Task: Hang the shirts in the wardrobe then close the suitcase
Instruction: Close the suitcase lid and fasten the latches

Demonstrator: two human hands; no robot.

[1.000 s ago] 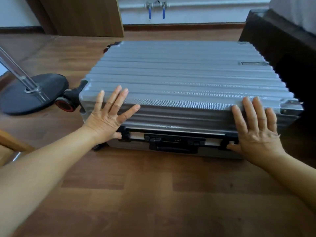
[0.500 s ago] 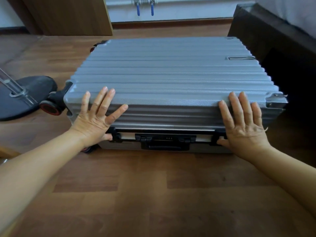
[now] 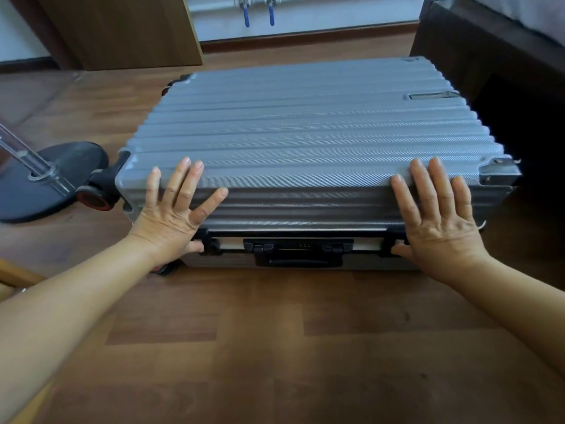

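Note:
A ribbed silver hard-shell suitcase (image 3: 305, 130) lies flat on the wooden floor with its lid down. Its black handle and combination lock (image 3: 299, 252) face me on the near side. My left hand (image 3: 174, 212) presses flat on the lid's near left edge, fingers spread, thumb down by the left latch (image 3: 208, 244). Spread the same way, my right hand (image 3: 437, 215) presses on the near right edge, its thumb touching the right latch (image 3: 388, 246). No shirts are in view.
A black round stand base (image 3: 52, 175) with a clear pole sits left of the suitcase, by its wheel (image 3: 94, 198). A dark bed frame (image 3: 495, 62) stands at the right. A wooden wardrobe panel (image 3: 122, 29) is at the back left.
Both hands stay flat on the lid in the same spots. Only the camera view has shifted slightly.

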